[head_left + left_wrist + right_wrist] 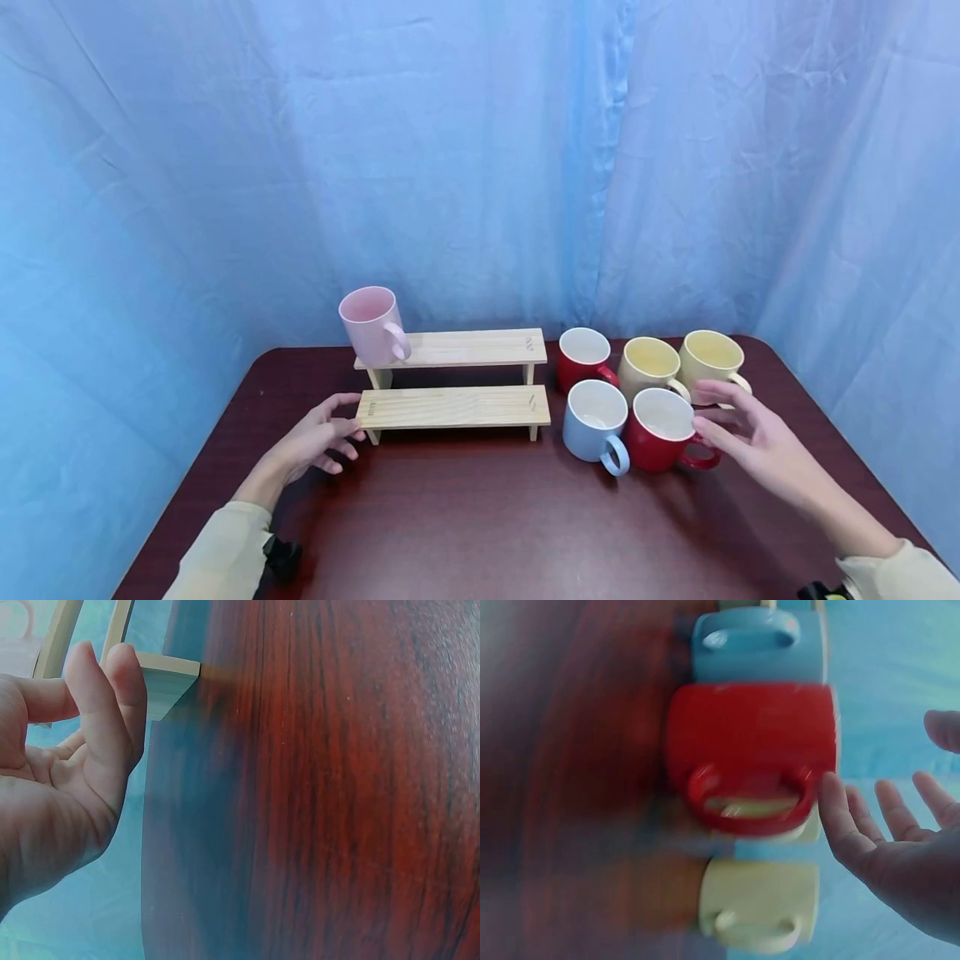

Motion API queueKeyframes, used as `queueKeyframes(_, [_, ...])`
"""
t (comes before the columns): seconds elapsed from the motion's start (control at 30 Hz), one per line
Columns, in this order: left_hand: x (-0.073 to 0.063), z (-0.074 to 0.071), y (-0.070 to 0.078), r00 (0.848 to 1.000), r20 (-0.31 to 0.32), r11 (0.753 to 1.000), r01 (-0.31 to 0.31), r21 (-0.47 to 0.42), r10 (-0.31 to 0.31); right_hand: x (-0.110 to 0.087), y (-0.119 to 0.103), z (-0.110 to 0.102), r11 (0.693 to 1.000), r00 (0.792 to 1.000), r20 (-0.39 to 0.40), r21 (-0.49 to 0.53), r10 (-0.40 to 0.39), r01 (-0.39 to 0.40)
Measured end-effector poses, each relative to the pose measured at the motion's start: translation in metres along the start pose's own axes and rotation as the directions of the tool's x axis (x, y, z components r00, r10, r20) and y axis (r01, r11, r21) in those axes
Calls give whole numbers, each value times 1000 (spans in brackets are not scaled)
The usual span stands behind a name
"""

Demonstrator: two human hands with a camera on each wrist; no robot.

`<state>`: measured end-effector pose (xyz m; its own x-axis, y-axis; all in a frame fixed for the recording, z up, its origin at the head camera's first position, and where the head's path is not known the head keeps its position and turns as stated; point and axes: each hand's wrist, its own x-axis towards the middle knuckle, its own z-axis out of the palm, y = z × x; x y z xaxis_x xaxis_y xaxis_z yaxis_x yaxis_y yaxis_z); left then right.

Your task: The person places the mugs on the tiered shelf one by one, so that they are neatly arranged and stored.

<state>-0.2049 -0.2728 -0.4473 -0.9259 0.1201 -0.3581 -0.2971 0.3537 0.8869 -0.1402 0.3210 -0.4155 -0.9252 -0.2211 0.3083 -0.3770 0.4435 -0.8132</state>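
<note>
My left hand (pixel 311 440) is at the left end of the lower wooden shelf (pixel 453 406), fingers loosely bent; whether they touch the wood is unclear. In the left wrist view, the hand (pixel 82 750) partly covers the shelf's end. My right hand (pixel 757 433) hovers beside the front red mug (pixel 660 442), fingers spread, nothing held. In the right wrist view, a fingertip of this hand (pixel 900 840) appears near the rim of the red mug (pixel 754 731). A light blue mug (pixel 592 429) stands left of it. Behind are two yellow mugs (pixel 647 367) and another red mug (pixel 577 371).
A pink mug (pixel 372 329) stands on the left end of the raised back shelf (pixel 472 347). Everything sits on a dark reddish wooden table (pixel 465 525). Light blue curtains (pixel 450 167) surround its back and sides.
</note>
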Motion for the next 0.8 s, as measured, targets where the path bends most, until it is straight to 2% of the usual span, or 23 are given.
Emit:
queueKeyframes(0.17, [-4,-2,0,1000,-5,1000,4,11,-4,-17,20,-6,999,999,29,6,33,-33])
queueKeyframes(0.27, [-1,1,0,1000,-5,1000,2,7,-2,-24,33,-12,996,994,60,23,90,-91])
queueKeyframes(0.4, [8,13,-1,1000,8,1000,-8,-11,8,-31,46,-26,975,971,98,33,218,-222])
queueKeyframes(0.5, [10,18,0,1000,18,1000,-15,-14,16,-35,54,-30,958,952,129,42,277,-284])
queueKeyframes(0.6, [6,14,1,1000,15,1000,-13,-9,13,-33,62,-27,950,939,197,77,283,-302])
queueKeyframes(0.8, [-4,5,1,1000,-4,1000,-20,7,20,-22,69,-24,943,910,355,168,213,-286])
